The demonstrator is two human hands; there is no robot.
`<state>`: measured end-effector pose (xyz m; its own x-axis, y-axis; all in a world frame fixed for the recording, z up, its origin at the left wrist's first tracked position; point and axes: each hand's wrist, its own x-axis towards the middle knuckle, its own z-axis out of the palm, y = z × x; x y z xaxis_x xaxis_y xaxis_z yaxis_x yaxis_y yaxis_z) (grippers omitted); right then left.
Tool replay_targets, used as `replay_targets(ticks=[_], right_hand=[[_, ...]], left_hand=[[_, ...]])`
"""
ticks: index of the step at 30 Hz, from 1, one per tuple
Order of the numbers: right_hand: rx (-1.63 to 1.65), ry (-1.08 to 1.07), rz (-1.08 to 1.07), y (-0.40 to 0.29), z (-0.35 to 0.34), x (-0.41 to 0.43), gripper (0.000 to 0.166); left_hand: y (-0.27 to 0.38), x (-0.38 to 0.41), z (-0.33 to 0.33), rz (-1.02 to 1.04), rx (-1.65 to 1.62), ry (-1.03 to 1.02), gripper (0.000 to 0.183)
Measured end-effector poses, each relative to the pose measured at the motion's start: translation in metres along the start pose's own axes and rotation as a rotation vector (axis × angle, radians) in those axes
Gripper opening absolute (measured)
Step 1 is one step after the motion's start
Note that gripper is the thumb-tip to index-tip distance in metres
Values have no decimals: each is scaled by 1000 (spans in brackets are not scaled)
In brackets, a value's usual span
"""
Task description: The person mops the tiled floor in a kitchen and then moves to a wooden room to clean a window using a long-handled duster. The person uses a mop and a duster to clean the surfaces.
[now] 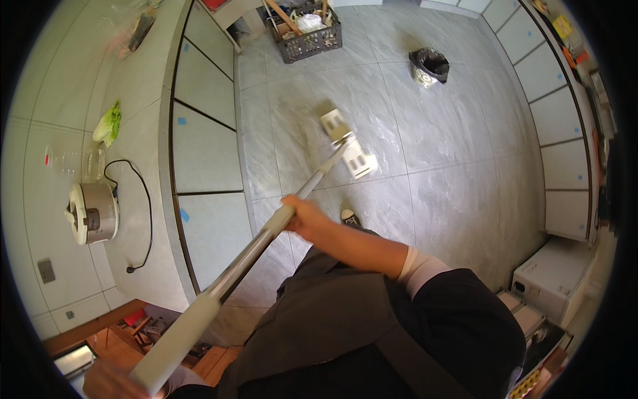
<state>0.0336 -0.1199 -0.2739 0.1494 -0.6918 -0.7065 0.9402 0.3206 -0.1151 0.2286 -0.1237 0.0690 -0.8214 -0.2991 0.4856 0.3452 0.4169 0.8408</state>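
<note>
A flat floor mop with a long pole [249,249] runs slantwise across the view. Its white plastic head [356,159] rests on the grey tiled floor [329,85], a little beyond my shoe [350,217]. My right hand [306,219] grips the pole at about its middle. At the lower left, my left hand [112,381] is closed around the thick pale grip at the pole's top end, partly cut off by the picture's rim. The mop's underside is hidden.
Cabinets [207,144] line the left under a counter holding a rice cooker [97,213], its cord and a leafy vegetable [108,127]. Ahead are a black plastic crate [313,44] and a lined trash bin [426,75]. A white box-shaped appliance [556,274] sits at right.
</note>
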Motion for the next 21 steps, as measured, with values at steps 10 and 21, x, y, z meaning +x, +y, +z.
replay_targets(ticks=[10, 21], right_hand=[[7, 261, -381, -259, -93, 171, 20], [-400, 245, -458, -251, -21, 316, 10]], left_hand=[[-289, 54, 45, 106, -172, 596, 18], [-345, 34, -22, -20, 23, 722, 17]])
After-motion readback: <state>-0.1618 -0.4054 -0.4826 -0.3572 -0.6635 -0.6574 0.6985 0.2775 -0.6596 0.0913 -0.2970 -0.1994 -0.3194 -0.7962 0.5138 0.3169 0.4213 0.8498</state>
